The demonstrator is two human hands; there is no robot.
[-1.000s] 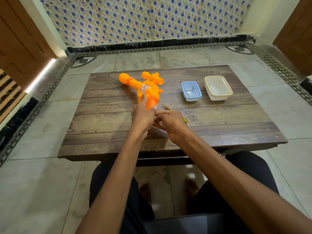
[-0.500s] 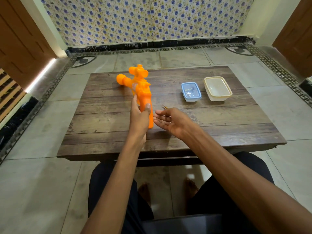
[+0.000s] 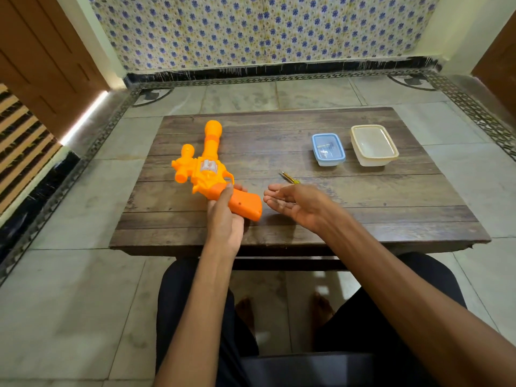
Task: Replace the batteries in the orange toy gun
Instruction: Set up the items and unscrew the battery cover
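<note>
The orange toy gun (image 3: 208, 169) lies over the left half of the wooden table (image 3: 363, 213), barrel pointing away from me and its grip toward the front. My left hand (image 3: 224, 219) holds the gun at the top of the grip, thumb on its upper side. My right hand (image 3: 293, 203) hovers palm up just right of the grip, fingers relaxed and holding nothing. A yellow-handled screwdriver (image 3: 289, 177) lies on the table just beyond my right fingers.
A small blue container (image 3: 328, 149) with small items inside and a cream container (image 3: 374, 145) stand at the back right of the table. Tiled floor surrounds the low table; my knees are under its front edge.
My left hand has turned the gun from upright to flat, barrel away, and shifted it left. My right hand has let go of the gun and opened palm up.
</note>
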